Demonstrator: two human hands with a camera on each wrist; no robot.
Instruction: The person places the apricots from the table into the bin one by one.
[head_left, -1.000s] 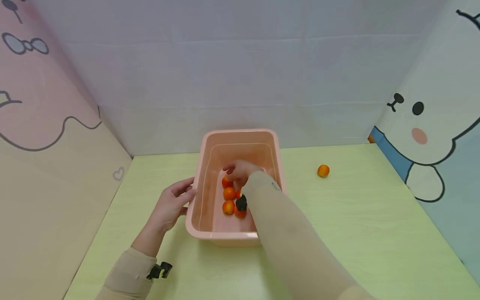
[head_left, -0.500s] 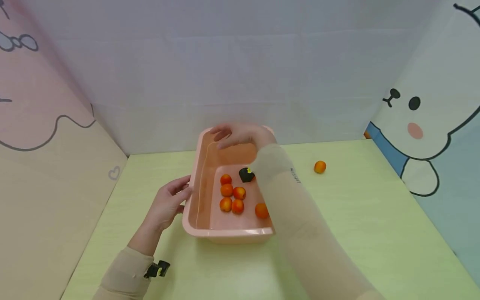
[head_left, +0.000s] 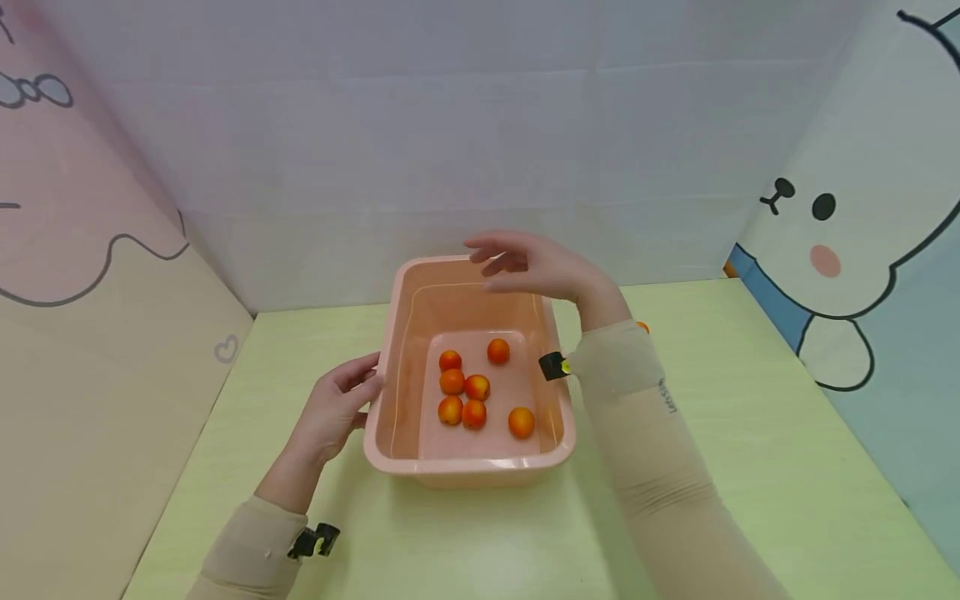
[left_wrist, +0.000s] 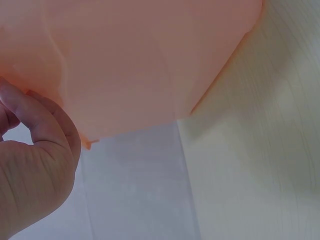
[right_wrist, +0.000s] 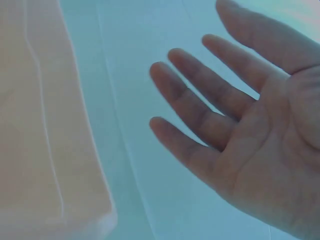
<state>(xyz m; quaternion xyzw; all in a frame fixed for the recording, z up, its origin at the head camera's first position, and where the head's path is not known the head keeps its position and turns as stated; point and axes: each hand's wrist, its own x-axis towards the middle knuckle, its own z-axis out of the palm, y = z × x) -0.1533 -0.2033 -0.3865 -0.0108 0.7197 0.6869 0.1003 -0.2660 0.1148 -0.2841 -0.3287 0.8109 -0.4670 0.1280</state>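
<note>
A pink plastic basin [head_left: 472, 467] stands in the middle of the table. Several small round orange-red fruits lie on its floor: a cluster at left, one fruit [head_left: 498, 351] farther back and another fruit [head_left: 521, 422] at front right. My left hand [head_left: 341, 408] holds the basin's left rim with bent fingers, seen also as a hand [left_wrist: 37, 160] beside the pink wall in the left wrist view. Above the basin's back right corner, my right hand [head_left: 536, 262] hovers with fingers spread. The right wrist view shows its palm [right_wrist: 260, 145] bare.
One more orange fruit [head_left: 642, 327] lies on the table to the right of the basin, mostly hidden behind the right sleeve. The pale green table [head_left: 750, 433] meets a plain wall [head_left: 337, 167] close behind the basin. Printed cartoon panels flank both sides.
My right hand has risen out of the basin and moved back and right, uncovering the fruits inside. The left hand stays at the rim.
</note>
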